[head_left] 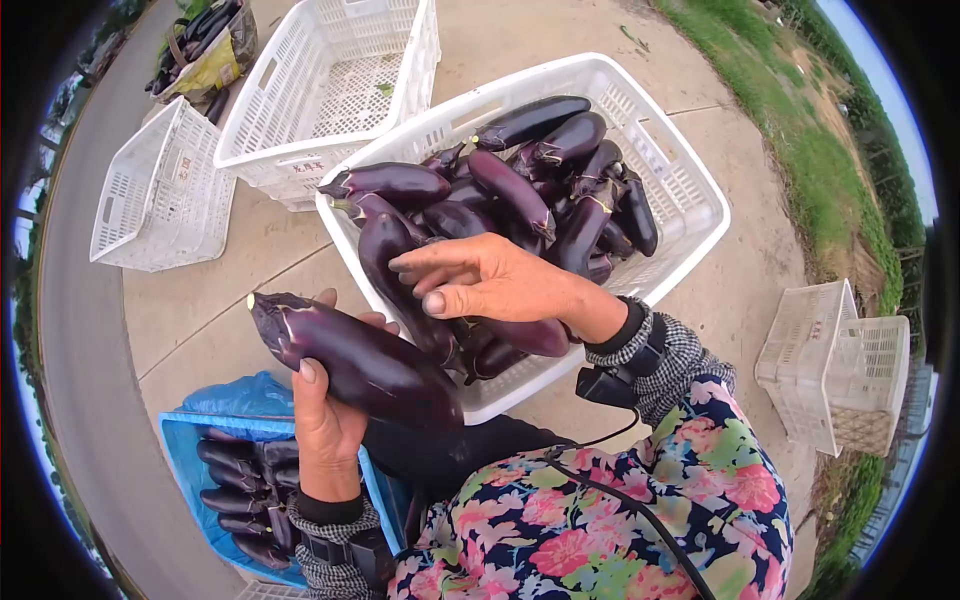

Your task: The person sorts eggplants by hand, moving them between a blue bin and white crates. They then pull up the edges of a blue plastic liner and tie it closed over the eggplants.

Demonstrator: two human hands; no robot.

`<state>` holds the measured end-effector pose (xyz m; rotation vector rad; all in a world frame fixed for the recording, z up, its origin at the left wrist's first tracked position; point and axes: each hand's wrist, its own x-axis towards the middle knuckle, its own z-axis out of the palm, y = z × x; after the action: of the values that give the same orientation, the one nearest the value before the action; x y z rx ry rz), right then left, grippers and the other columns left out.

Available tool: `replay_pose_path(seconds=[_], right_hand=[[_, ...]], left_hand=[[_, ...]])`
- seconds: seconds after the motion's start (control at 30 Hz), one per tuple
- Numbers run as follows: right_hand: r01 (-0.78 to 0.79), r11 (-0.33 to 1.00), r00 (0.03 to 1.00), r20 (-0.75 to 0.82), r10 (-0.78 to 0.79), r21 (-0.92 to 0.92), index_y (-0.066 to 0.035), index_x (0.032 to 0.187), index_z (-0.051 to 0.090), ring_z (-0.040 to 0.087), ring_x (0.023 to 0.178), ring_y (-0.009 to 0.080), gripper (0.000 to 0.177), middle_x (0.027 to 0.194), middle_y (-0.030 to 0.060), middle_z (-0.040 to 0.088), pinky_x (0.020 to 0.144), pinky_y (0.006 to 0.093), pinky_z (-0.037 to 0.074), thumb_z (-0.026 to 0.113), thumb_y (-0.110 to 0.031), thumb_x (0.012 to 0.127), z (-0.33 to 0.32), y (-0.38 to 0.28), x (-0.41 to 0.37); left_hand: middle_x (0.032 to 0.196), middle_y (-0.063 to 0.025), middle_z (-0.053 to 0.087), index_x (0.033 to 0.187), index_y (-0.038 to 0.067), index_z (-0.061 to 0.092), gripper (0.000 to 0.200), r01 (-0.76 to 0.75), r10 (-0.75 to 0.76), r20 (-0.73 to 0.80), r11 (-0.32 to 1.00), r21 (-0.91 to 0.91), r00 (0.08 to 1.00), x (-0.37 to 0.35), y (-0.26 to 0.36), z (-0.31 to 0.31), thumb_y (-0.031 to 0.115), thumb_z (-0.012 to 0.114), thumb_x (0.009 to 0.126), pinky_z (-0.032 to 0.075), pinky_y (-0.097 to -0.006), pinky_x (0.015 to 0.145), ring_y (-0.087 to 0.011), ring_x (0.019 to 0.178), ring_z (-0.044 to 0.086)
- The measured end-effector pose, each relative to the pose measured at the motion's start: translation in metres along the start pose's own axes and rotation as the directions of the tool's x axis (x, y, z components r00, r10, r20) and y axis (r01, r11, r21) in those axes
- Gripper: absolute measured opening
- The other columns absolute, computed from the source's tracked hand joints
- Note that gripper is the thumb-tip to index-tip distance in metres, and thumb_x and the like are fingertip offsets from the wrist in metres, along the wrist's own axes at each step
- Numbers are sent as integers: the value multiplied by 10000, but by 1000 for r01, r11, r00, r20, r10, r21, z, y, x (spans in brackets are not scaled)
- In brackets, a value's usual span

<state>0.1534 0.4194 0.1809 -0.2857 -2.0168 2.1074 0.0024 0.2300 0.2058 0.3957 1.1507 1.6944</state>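
My left hand (pixel 330 420) is wrapped round a large dark purple eggplant (pixel 365 362), its stem end pointing up and to the left. My right hand (pixel 490 275) hovers over the white crate (pixel 690 215) with fingers stretched out and the thumb apart, holding nothing. Beneath it, many eggplants (pixel 510 190) lie in a loose heap inside that crate. At the lower left, a blue crate (pixel 185 440) lined with blue plastic (pixel 240 393) contains eggplants (pixel 235 490) laid side by side in rows.
Two white crates, a large one (pixel 290 80) and a smaller one (pixel 165 190), stand at the upper left. Behind them is a basket of eggplants (pixel 205 45). More white crates (pixel 830 370) stand at the right on the concrete (pixel 740 270). Grass borders the right side, a road the left.
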Motion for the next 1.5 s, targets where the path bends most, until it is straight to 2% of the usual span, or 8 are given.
replay_pose_path(seconds=[0.13,0.27,0.53,0.73,0.83,1.0,1.2,1.5], right_hand=[[-317,492,815,-498,-296,-811,-42,1218,571,584,1053,310,448,1148,134,596,914,399,477,652,-174,797,-116,41,45],[-491,11,850,-482,-213,-871,-104,1263,515,455,1217,300,550,1279,114,502,952,438,423,600,-97,720,-216,113,64],[-407,-200,903,-426,59,-891,-109,1255,482,523,1159,288,613,1197,104,561,945,408,439,707,-195,691,-220,111,78],[-659,407,552,-774,-310,-633,-54,1130,616,632,956,279,454,1064,125,662,855,360,481,716,-237,727,-234,56,12],[-62,899,392,-839,-378,-434,33,1055,625,581,860,115,401,979,61,654,795,270,461,751,-186,743,-231,20,7],[514,822,634,-754,-170,247,5,1100,556,622,984,249,428,1066,141,640,897,384,497,490,-386,938,-174,-47,42],[-3,711,998,44,-40,703,57,1272,457,615,1021,333,623,1134,227,604,869,433,528,437,-468,937,-31,-20,110],[-373,855,869,459,185,360,36,1215,513,665,903,317,531,1046,256,631,789,392,566,508,-409,925,210,-43,125]], left_hand=[[1048,-186,592,1321,46,423,753,-28,27,-41,999,-44,999,-32,4,-65,594,586,831,533,-521,814,-355,941,616],[1029,-158,610,1287,49,463,664,-125,54,-368,977,-172,928,-75,28,-113,588,464,899,548,-512,745,-339,862,629],[1050,-146,615,1238,39,506,608,-211,95,-518,962,-171,850,-111,25,-154,549,460,909,522,-508,789,-332,940,592],[1095,-156,580,1274,29,478,613,-250,125,-499,949,-192,857,-143,29,-173,530,458,921,478,-479,862,-323,983,572],[1120,-163,565,1294,24,463,615,-279,162,-495,945,-170,854,-157,28,-188,513,470,921,478,-465,873,-325,1003,562],[1136,-177,580,1282,19,471,625,-386,235,-470,887,-254,851,-180,18,-192,527,450,919,495,-502,870,-367,1000,590],[1165,-206,582,1311,10,454,688,-566,361,-504,749,-345,785,-247,4,-185,564,448,903,479,-559,890,-398,1047,581],[1201,-218,551,1294,-23,452,693,-823,457,-727,504,-263,513,-447,-55,-173,540,486,891,414,-568,973,-404,1101,546]])
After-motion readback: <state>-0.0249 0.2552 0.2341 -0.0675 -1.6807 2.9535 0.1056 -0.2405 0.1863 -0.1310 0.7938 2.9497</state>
